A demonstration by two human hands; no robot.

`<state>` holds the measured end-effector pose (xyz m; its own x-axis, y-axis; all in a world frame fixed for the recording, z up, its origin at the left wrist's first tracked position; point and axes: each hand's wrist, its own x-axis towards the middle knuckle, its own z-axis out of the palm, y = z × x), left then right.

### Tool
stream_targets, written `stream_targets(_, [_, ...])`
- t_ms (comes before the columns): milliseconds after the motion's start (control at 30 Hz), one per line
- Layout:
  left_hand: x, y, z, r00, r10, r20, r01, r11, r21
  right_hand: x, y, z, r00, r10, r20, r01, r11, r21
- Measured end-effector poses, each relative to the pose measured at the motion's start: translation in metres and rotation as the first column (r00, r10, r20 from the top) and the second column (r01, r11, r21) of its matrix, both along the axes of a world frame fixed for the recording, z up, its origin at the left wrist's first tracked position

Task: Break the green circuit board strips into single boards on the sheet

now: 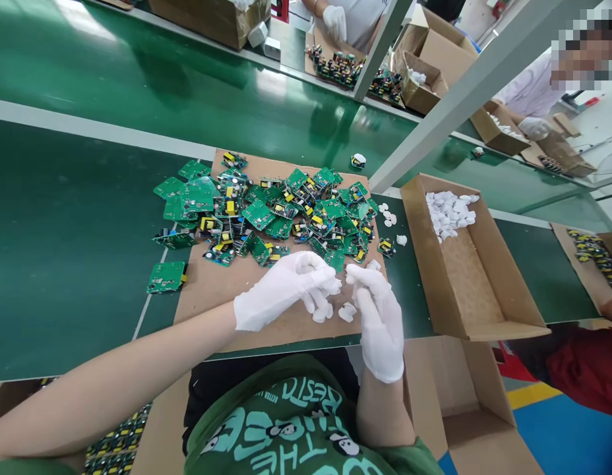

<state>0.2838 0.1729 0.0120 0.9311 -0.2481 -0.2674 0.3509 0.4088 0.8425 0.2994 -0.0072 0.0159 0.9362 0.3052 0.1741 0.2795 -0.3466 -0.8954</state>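
Observation:
Both of my hands wear white gloves and are close together over the front part of a cardboard sheet point(207, 284). My left hand point(289, 287) has its fingertips pinched together; anything small and white between them blends with the glove. My right hand point(380, 320) is just to the right, its fingers curled and pressed together, their contents hard to make out. Small white pieces lie under and between the hands, one white piece point(347, 312) beside my right fingers. Beyond my hands, a heap of green circuit boards point(259, 214) with yellow and black components covers the sheet's far side.
At right stands an open cardboard box point(484, 290) with white pieces point(449, 214) at its far end. A slanted metal post point(425, 119) rises behind the sheet. A green conveyor belt point(187, 86) runs beyond, carrying a board point(358, 160). Gloved co-workers sit across it.

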Motion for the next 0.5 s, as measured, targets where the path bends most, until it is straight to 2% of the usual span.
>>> stream_targets(100, [-0.001,-0.002,-0.004,0.999,0.036,0.001,-0.036,0.999,0.006,0.000,0.009,-0.003,0.974,0.034,0.224,0.006,0.984,-0.178])
stream_targets(167, [-0.001,-0.001,-0.006,0.999,0.026,0.025,-0.026,1.000,0.003,0.000,0.014,-0.006,0.968,0.036,0.248,0.012,0.982,-0.190])
stream_targets(333, [-0.001,0.002,-0.005,0.992,-0.074,0.104,0.074,0.997,0.004,-0.003,0.015,-0.008,0.993,-0.036,0.113,0.038,0.999,-0.022])
stream_targets(500, [-0.002,0.002,0.000,0.982,-0.121,0.142,0.118,0.993,0.028,-0.004,0.015,-0.001,0.978,-0.041,-0.206,0.080,0.979,0.186])
